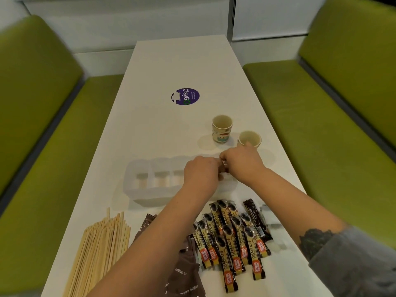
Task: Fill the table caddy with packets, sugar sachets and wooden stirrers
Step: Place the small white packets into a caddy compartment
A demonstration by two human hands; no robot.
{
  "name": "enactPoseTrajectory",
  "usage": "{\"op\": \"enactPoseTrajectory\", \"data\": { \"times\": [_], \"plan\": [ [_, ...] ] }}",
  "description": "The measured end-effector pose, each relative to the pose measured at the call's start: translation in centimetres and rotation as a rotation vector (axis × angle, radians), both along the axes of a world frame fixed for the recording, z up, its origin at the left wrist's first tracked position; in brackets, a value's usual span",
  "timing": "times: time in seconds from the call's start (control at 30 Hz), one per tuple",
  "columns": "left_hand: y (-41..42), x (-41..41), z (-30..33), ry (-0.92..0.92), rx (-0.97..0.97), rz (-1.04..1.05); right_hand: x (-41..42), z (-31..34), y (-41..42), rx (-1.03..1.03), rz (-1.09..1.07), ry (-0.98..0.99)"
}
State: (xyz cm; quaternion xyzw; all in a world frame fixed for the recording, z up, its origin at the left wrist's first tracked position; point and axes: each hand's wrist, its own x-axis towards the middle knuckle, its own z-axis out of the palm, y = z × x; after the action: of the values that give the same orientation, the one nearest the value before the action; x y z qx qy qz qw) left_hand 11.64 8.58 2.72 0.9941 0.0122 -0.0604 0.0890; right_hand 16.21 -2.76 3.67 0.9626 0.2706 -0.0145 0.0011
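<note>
White surface [175, 67] runs long between two green upholstered benches, left bench [40, 116] and right bench [334, 108]; pale wall panels at the far end. Round purple "ClayGo" sticker [185, 96] mid-surface.

Near left edge: a bundle of wooden stirrers [100, 254], lying flat, too many to count. Just right of them, brown sugar sachets [184, 275], partly under the left forearm, count unclear.

White table caddy [150, 181] sits centre, beyond the stirrers. Three compartments visible on its left side, the rest hidden by the hands.

Left hand [201, 176] over the caddy's right part, fingers curled. Right hand [242, 166] just beside it, fingertips meeting the left's. Both pinch a small brown item [224, 168] between them, mostly hidden, can't tell what it is. Right forearm has a dark tattoo and a grey sleeve [355, 266] pushed up.

In front of the caddy, right of the sachets: coffee granule stick packets [233, 239], black and gold, overlapping in a loose pile, roughly a dozen.

Beyond the hands, right side: two paper cups, upright, near each other. Printed cup [222, 129] further left; second cup [249, 139] partly behind the right hand.
</note>
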Motion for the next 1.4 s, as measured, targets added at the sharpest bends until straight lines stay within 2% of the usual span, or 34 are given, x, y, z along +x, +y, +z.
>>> {"op": "enactPoseTrajectory", "data": {
  "times": [0.2, 0.3, 0.4, 0.53, 0.7, 1.07, 1.23, 1.4],
  "plan": [
    [0.2, -0.2, 0.2, -0.038, -0.043, 0.002, 0.3, -0.7, -0.3, 0.160, -0.013, -0.021],
    [0.1, -0.4, 0.7, -0.050, -0.062, 0.013, 0.3, -0.8, -0.4, 0.143, 0.009, -0.037],
    [-0.1, -0.7, 1.2, -0.089, -0.092, 0.030, 0.1, -0.5, -0.7, 0.175, -0.008, -0.006],
    [-1.0, -1.6, 1.7, -0.169, -0.174, 0.058, -0.8, 1.1, -2.2, 0.388, -0.107, 0.045],
    [-2.8, -3.1, 2.0, -0.163, -0.251, 0.044, -2.9, 2.8, -5.6, 0.433, -0.174, 0.123],
    [-7.0, -6.3, 0.4, -0.058, -0.279, 0.001, -7.7, 1.4, -12.2, 0.309, -0.162, 0.245],
    [-8.0, -7.1, 0.0, -0.036, -0.275, -0.010, -9.3, -0.7, -13.0, 0.117, -0.063, 0.216],
    [-8.3, -7.5, -0.1, 0.010, -0.284, -0.027, -9.1, -1.8, -12.9, 0.069, -0.052, 0.155]
  ]
}}
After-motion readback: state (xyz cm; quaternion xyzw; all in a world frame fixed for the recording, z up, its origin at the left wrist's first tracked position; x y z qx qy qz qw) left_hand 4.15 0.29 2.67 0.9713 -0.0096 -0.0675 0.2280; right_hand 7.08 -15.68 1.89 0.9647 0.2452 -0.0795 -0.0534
